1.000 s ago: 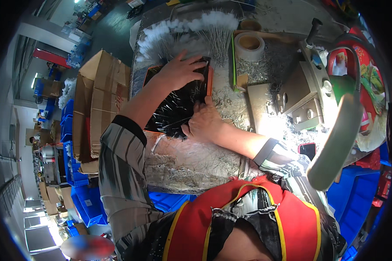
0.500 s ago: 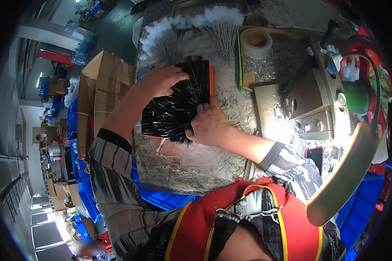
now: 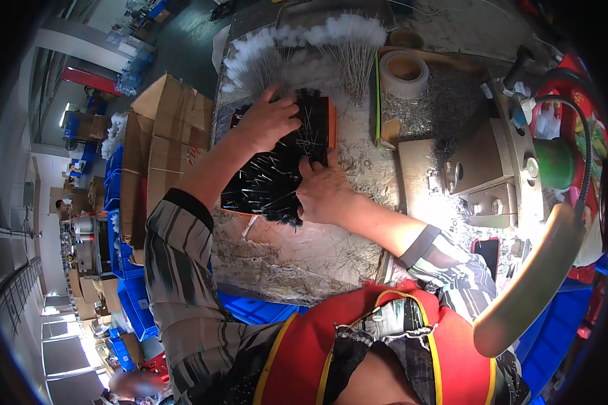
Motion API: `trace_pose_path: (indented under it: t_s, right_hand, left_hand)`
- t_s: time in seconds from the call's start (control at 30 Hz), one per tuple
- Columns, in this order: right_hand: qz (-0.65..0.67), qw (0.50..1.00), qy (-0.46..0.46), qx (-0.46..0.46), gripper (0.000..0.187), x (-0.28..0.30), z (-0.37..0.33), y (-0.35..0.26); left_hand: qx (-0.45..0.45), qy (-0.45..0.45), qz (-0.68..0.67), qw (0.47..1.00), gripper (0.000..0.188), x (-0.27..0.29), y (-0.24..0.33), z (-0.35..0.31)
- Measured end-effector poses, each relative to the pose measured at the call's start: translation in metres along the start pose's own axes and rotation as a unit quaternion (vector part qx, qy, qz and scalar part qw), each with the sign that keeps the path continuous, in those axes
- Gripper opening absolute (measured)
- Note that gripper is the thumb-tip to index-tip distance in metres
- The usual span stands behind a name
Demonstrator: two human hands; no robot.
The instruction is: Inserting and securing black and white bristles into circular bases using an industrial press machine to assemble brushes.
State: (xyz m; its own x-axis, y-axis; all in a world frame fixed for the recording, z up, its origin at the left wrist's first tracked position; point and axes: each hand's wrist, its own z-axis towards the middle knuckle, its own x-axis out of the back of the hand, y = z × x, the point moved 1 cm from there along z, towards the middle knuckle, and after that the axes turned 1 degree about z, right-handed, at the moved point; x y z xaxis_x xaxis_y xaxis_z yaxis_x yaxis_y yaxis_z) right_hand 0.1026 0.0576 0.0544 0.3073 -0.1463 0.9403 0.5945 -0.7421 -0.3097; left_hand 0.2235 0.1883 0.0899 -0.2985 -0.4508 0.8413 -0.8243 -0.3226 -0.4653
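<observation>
A mass of black-bristled wire brushes (image 3: 270,179) fills a shallow orange-sided box (image 3: 332,121) on the worktable, their thin metal stems pointing various ways. My left hand (image 3: 270,123) is over the far left part of the brushes, fingers bent and apart, one finger lifted. Nothing shows in its grasp. My right hand (image 3: 325,194) rests against the brushes' right side near the box's edge. Its fingers are bent and the thumb is spread below them; its fingertips are partly lost among the dark bristles.
Wire brushes with white fluffy tips (image 3: 348,34) lie bunched at the back. On the right are a tape roll (image 3: 404,73), loose metal wires (image 3: 446,101), a metal machine (image 3: 483,162), a phone (image 3: 486,255) and a lamp (image 3: 527,283). A cardboard box (image 3: 175,135) stands left.
My left hand has shifted slightly up and right, lifting a finger at the far side. My right hand stays by the brushes' right side. The whole view has shifted a little.
</observation>
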Motion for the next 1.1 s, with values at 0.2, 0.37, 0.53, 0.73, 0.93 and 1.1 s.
trace_pose_path:
  t_s: [0.2,0.37,0.53,0.73,0.93,1.1]
  right_hand:
    - [0.006,1.000,0.001,0.018,0.041,-0.004,0.001,-0.006]
    - [0.010,1.000,-0.002,0.014,0.041,-0.003,-0.004,-0.005]
    - [-0.004,1.000,-0.006,0.019,0.042,-0.007,-0.003,-0.008]
    - [-0.026,1.000,0.007,0.010,0.042,-0.010,-0.004,-0.009]
    - [-0.029,0.999,0.021,0.021,0.044,-0.014,-0.004,-0.010]
    - [-0.028,0.999,0.024,0.014,0.044,-0.011,-0.003,-0.010]
  left_hand:
    - [0.119,-0.188,-0.108,0.969,0.043,-0.005,-0.012,-0.015]
    - [0.166,-0.205,-0.192,0.945,0.050,-0.012,-0.015,-0.013]
    - [0.145,-0.241,-0.115,0.953,0.052,-0.020,-0.007,-0.018]
    - [0.159,-0.239,-0.127,0.949,0.050,-0.026,-0.009,-0.022]
    - [0.262,-0.117,-0.202,0.936,0.045,0.005,-0.040,-0.052]
    - [0.358,0.046,-0.304,0.881,0.045,0.023,-0.065,-0.077]
